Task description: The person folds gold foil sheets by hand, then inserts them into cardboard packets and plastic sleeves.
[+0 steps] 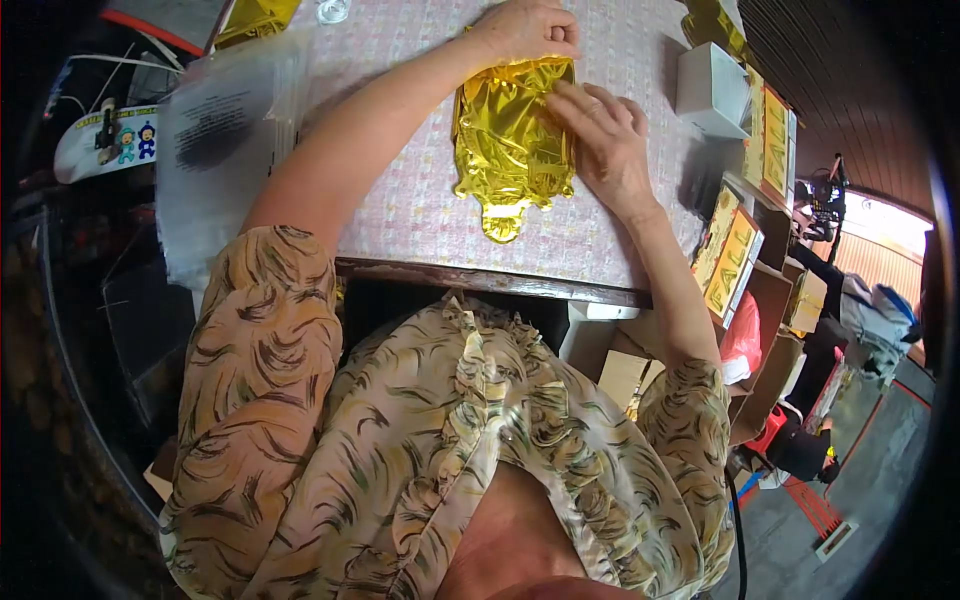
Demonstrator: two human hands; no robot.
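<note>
A shiny gold foil balloon (512, 135), flat and deflated-looking, lies folded on the table with a rounded tab pointing towards me. My left hand (525, 32) is at its far edge, fingers curled and closed on the foil there; the exact grip is partly hidden. Along the right side, my right hand (608, 140) rests with its fingers stretched out, the fingertips touching the foil's upper right part.
A checked cloth covers the table (400, 215). Clear plastic bags (225, 150) hang over its left edge. At the right stand a white box (712, 90) and yellow-red printed boxes (728, 262). More gold foil (255, 20) lies at the far left corner.
</note>
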